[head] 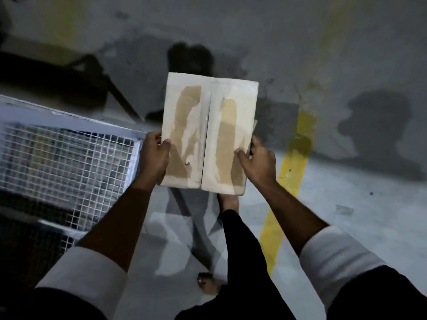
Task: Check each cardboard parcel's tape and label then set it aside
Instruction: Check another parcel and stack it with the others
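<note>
Most of the scene was dim and blurred, and no label could be made out on the parcel; whether the pale strip along its middle seam was tape, I cannot tell. The fingers of both hands were hidden behind the parcel, only the thumbs lay on the front face. The left hand held the parcel by its lower left edge, and the right hand held it by the lower right edge, so each grip was closed around the cardboard. The parcel was in the air between the two grips, above the grey floor. Its long axis ran away from the person, and the seam followed this direction. The broad face with brown torn patches was turned up to the camera. Beside the left grip stood a wire cage, partly cut off, and beside the right grip ran a yellow line.
</note>
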